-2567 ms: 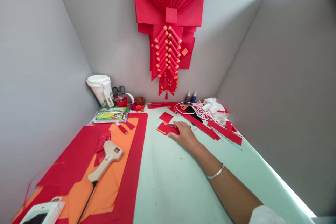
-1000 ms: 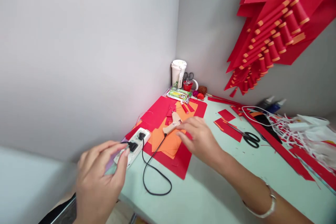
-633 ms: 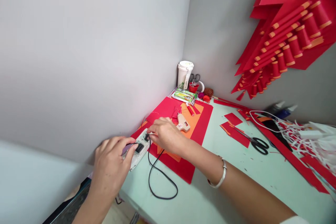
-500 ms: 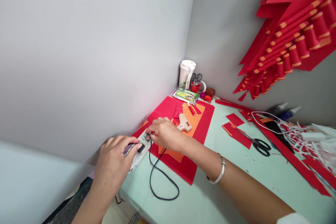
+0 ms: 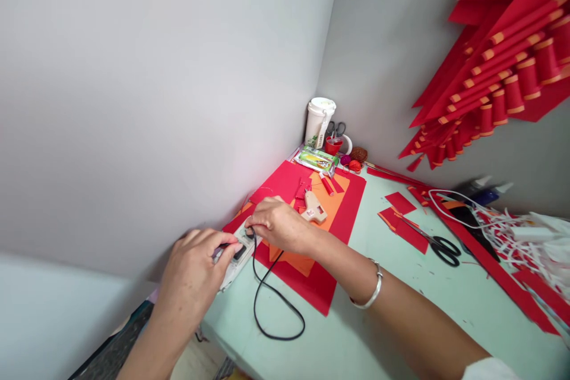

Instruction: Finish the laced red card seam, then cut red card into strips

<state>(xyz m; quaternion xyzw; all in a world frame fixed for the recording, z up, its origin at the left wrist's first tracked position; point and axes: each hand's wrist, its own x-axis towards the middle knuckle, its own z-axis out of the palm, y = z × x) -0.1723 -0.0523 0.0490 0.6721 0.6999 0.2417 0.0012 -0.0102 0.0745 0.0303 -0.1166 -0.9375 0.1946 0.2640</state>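
Note:
A white power strip (image 5: 231, 272) lies at the table's left edge by the wall. My left hand (image 5: 198, 267) has its thumb and fingers closed round the strip's near part, by a dark switch or socket. My right hand (image 5: 278, 222) pinches the plug end of a black cable (image 5: 289, 309) at the strip's far part; the plug is mostly hidden by the fingers. The cable loops over the table. Just beyond my right hand, a beige glue gun (image 5: 314, 208) rests on orange paper (image 5: 337, 205) over red sheets (image 5: 323, 294).
Black-handled scissors (image 5: 445, 249) lie by red paper pieces (image 5: 401, 203) on the pale green table (image 5: 369, 332). A white cup (image 5: 319, 122), a green packet (image 5: 316, 159) and yarn balls (image 5: 355, 166) stand in the corner. White shreds (image 5: 512, 237) are at right; red paper decorations (image 5: 499, 77) hang above.
The view has shifted slightly, moving the hanging decorations right and up in the picture. Both hands stay at the power strip with nearly the same grip.

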